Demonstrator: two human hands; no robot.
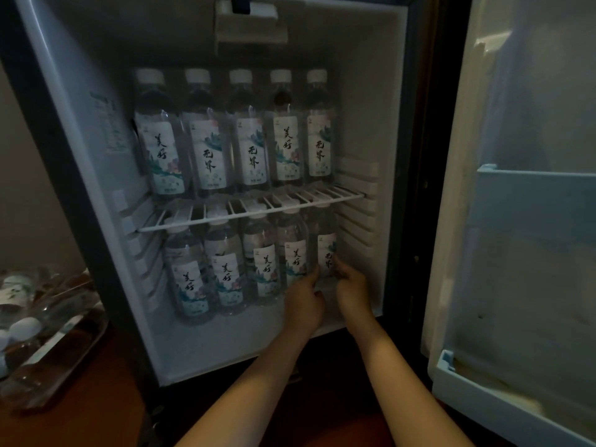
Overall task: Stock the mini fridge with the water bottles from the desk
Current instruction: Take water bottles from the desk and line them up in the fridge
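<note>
Left grip point(304, 300) is curling against the lower left side of the end bottle point(326, 250), thumb lying up along the label, while right grip point(351, 285) is wrapping the same bottle from its right side. Together they are holding it upright at the right end of the lower row. Fingers are hiding its base, so I cannot tell whether it is resting on the fridge floor.

At far left, a wrapped pack point(38, 321) of more bottles is lying on the brown tabletop point(96, 398), white caps showing. Just right of it the mini fridge point(364, 91) is standing open. Five bottles, the upper row point(206, 140), are standing across the wire shelf point(251, 214). Beneath it four bottles, the lower row point(225, 279), are standing side by side, with the end bottle making a fifth near the right wall. The door point(516, 91) is hanging open at right, a door shelf point(532, 188) crossing it.

The step in hand is looking like seating this fifth bottle. The next move is probably calling for both grips letting go without nudging the neighbour, then reaching left to the pack; with both front rows looking full, a fresh spot may be needing finding, perhaps in the door
</note>
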